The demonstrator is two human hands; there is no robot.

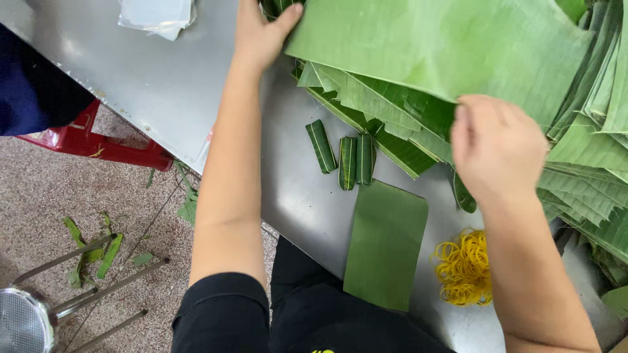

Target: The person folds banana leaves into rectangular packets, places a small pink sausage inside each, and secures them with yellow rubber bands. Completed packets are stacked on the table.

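A speckled stone-like floor (46, 189) is seen at the left, strewn with green leaf scraps (91, 252); a metal stool (39, 314) stands at the lower left and a red plastic stool (98, 147) sits partly under the edge of a grey metal worktop (163, 85). A dark blue garment of another person (26, 85) is visible at the far left edge. A clear plastic bag (157, 16) lies at the worktop's far side. The left hand (258, 33) is stretched forward, thumb out, and is pressed against the near-left corner of a large banana leaf sheet (445, 46); the fingers are out of frame, so whether they are curled cannot be told. Under that sheet a fanned stack of cut leaf pieces (392, 114) is spread on the worktop. Just in front of the stack, three small leaf-wrapped parcels (347, 160) lie side by side, the left one slightly apart and tilted. Nearer the body, a single rectangular leaf piece (386, 245) lies flat, overhanging the worktop's near edge. To its right a heap of yellow rubber bands (464, 268) is noted. The right hand (497, 150) is closed, pinching the near edge of the large sheet, with a fourth parcel (463, 196) partly hidden beneath it. Further stacked leaves (589, 170) fill the right side.
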